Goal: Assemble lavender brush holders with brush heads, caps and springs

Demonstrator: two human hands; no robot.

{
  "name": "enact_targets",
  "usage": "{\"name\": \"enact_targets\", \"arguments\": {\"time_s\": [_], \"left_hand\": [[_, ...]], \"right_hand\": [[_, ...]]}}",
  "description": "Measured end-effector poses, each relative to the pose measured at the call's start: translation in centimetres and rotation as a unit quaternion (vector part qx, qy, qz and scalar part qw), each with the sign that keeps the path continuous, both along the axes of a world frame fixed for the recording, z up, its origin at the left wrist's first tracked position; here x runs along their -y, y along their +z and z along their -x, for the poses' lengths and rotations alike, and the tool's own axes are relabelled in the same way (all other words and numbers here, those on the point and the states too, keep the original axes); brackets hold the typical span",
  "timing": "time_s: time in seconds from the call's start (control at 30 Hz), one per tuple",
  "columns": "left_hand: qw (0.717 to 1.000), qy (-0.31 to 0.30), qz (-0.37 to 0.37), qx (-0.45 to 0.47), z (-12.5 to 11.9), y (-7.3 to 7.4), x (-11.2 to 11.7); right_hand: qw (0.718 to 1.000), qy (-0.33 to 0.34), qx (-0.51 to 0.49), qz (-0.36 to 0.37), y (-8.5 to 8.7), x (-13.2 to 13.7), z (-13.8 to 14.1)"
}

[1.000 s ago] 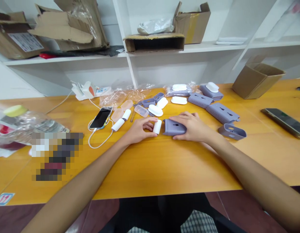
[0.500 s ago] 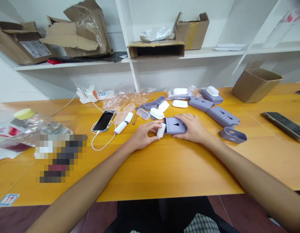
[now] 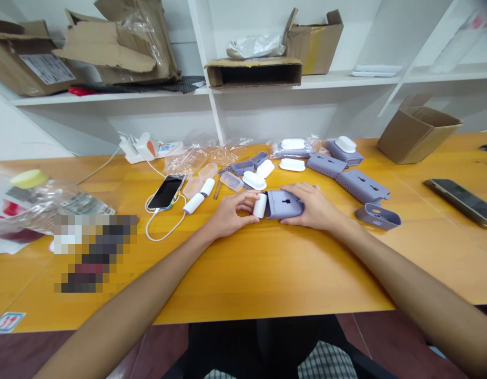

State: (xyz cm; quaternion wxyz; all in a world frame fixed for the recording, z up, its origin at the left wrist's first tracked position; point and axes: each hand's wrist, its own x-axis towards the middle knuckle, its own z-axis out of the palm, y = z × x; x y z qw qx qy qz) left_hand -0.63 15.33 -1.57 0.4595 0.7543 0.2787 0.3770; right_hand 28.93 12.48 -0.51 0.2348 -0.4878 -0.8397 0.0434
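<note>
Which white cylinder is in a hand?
The cylinder in the left hand, next to the lavender case that the right hand holds; the other white cylinders lie near the cabled phone.

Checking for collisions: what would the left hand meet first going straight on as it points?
Likely the purple case, met by the white cylinder the left hand holds; any gap between them is hard to judge.

Bright light lays pale sheen across the tabletop [image 3: 243,284].
</note>
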Motion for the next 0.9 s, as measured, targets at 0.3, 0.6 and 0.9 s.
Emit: {"name": "enact_targets", "arguments": {"time_s": [0.3,0.6,0.9], "left_hand": [[1.0,-0.006,0.023,0.01,-0.09,0.02,-0.08],[0.999,-0.007,0.041,0.003,-0.17,0.07,-0.14],[0.999,0.012,-0.011,-0.037,-0.24,0.39,0.13]], "right_hand": [[1.0,0.0,0.0,0.001,0.1,0.15,0.15],[1.0,0.002,-0.001,0.004,0.15,0.32,0.44],[1.0,0.006,-0.008,0.011,0.14,0.32,0.55]]}}
